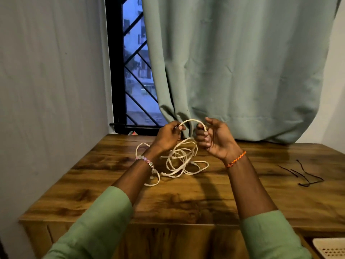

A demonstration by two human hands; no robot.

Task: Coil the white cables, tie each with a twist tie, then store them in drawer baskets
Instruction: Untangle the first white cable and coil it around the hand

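Head view | step: coiling | both hands, left hand (168, 136) and right hand (212, 139), pinch white cable (183, 161) arc above tabletop | next: wind further loops.

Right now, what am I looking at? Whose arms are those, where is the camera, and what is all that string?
The camera sits on a person's head, looking down at their own arms. The left hand and the right hand each hold a raised loop of white cable. The rest of the cable lies tangled on the wooden table. The thin black twist ties wait to the right. A pale basket peeks in at the bottom corner. Behind are a curtain and a window.
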